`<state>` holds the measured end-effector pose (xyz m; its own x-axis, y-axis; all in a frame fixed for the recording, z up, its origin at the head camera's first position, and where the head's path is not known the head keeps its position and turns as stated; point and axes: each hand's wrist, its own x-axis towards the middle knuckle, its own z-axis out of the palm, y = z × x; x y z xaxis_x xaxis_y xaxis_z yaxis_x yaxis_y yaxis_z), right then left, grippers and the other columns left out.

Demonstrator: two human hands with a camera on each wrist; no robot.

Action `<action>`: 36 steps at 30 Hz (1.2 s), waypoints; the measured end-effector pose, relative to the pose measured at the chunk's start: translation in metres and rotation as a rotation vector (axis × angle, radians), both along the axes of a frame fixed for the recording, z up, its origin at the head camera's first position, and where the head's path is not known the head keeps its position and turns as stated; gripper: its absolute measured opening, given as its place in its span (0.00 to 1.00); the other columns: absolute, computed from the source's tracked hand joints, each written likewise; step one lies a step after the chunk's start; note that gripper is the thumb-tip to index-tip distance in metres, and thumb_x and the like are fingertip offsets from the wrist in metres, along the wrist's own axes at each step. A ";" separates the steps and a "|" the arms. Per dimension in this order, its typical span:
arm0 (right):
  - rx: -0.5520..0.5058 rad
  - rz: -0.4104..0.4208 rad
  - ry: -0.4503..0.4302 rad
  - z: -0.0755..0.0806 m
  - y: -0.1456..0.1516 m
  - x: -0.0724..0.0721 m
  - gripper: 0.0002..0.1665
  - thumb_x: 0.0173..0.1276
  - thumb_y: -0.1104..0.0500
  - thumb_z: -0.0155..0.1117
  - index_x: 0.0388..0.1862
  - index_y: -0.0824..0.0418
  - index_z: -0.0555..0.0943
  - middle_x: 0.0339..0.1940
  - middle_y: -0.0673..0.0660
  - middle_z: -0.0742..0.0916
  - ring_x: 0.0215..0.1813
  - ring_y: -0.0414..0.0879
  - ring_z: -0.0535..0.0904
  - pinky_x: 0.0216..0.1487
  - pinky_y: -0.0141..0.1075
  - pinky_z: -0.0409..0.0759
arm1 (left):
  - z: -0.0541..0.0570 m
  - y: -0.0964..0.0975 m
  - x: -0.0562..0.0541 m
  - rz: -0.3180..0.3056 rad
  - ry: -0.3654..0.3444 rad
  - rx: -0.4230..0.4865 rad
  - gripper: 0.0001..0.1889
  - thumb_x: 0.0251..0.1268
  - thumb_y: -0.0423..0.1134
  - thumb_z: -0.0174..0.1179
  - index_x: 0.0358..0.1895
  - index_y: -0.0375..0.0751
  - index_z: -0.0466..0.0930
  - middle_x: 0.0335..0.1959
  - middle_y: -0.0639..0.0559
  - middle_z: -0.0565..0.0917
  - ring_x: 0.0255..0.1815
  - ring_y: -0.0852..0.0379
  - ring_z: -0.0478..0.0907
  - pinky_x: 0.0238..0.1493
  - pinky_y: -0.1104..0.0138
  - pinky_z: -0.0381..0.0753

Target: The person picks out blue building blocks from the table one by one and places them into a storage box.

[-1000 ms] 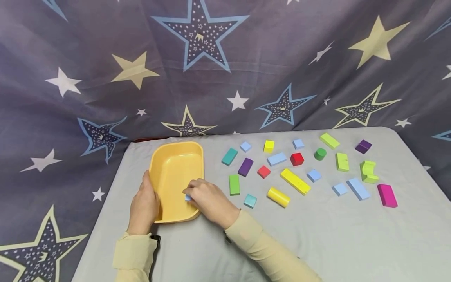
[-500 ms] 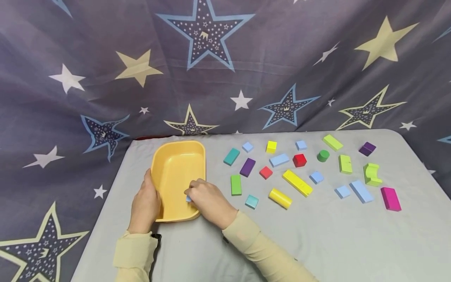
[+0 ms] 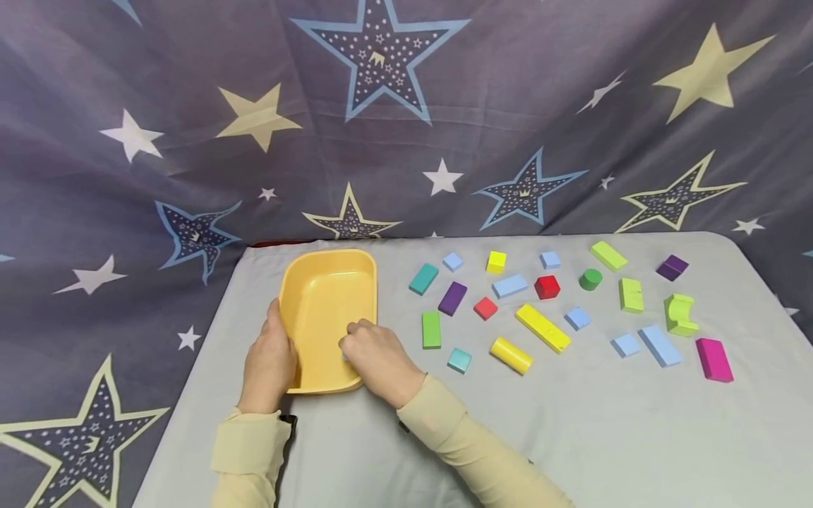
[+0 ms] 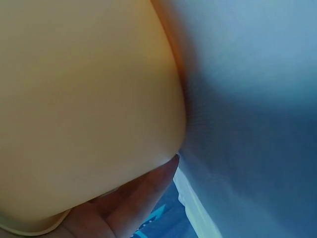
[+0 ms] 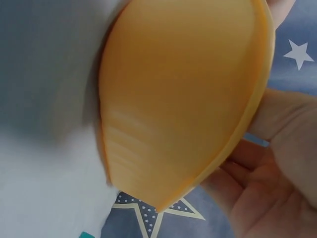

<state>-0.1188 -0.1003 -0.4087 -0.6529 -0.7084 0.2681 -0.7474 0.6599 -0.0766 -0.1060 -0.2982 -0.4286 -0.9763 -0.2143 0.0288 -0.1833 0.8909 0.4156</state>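
A yellow plastic tray stands at the left of the table in the head view. My left hand holds its left side; in the left wrist view the fingers lie along the outer wall. My right hand reaches over the tray's near right rim and pinches a light blue block, mostly hidden by the fingers. In the right wrist view a sliver of the blue block shows between the fingers, just beyond the tray rim.
Several toy blocks lie spread right of the tray, among them a green block, a teal block, a yellow cylinder and a magenta block. A grey cloth covers the table. Behind hangs a star-patterned curtain.
The head view has shifted a little, so the scene sits slightly farther right. Both hands stay at the tray; less of the light blue block shows under the right fingers.
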 end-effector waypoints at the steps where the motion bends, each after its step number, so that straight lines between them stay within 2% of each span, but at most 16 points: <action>1: 0.011 0.000 0.004 0.000 0.000 0.000 0.13 0.59 0.71 0.66 0.26 0.52 0.86 0.27 0.49 0.83 0.31 0.42 0.77 0.30 0.32 0.77 | -0.001 0.000 0.000 -0.001 -0.001 0.001 0.29 0.77 0.31 0.35 0.78 0.30 0.42 0.63 0.22 0.70 0.51 0.24 0.76 0.54 0.39 0.73; 8: 0.069 0.005 0.013 0.002 -0.005 -0.001 0.15 0.56 0.73 0.65 0.28 0.52 0.86 0.28 0.49 0.85 0.31 0.43 0.78 0.30 0.33 0.79 | -0.001 0.001 0.000 0.000 0.007 0.012 0.29 0.77 0.31 0.35 0.78 0.30 0.42 0.62 0.23 0.72 0.49 0.24 0.76 0.52 0.38 0.73; 18: 0.105 0.005 -0.032 0.000 -0.015 -0.005 0.11 0.62 0.69 0.66 0.30 0.53 0.87 0.29 0.50 0.87 0.31 0.42 0.81 0.31 0.33 0.80 | -0.001 -0.001 -0.001 0.002 -0.004 0.015 0.29 0.77 0.32 0.33 0.78 0.31 0.42 0.64 0.23 0.70 0.51 0.24 0.76 0.54 0.39 0.72; 28: 0.115 0.007 -0.043 -0.003 -0.019 -0.007 0.15 0.59 0.71 0.65 0.23 0.51 0.84 0.25 0.48 0.86 0.27 0.42 0.81 0.26 0.33 0.78 | -0.002 0.001 -0.001 -0.001 0.002 0.016 0.29 0.78 0.32 0.33 0.78 0.31 0.42 0.65 0.24 0.70 0.52 0.24 0.76 0.55 0.39 0.73; 36: 0.143 0.000 -0.049 -0.002 -0.023 -0.007 0.13 0.61 0.69 0.65 0.24 0.51 0.85 0.26 0.49 0.86 0.28 0.42 0.82 0.25 0.34 0.79 | -0.002 0.000 0.000 -0.003 -0.010 0.020 0.29 0.79 0.32 0.33 0.78 0.30 0.41 0.65 0.24 0.69 0.52 0.24 0.75 0.55 0.39 0.72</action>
<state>-0.1257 -0.1229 -0.4111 -0.6629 -0.7369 0.1324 -0.7449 0.6669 -0.0184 -0.1062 -0.2984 -0.4304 -0.9771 -0.2121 0.0145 -0.1853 0.8828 0.4316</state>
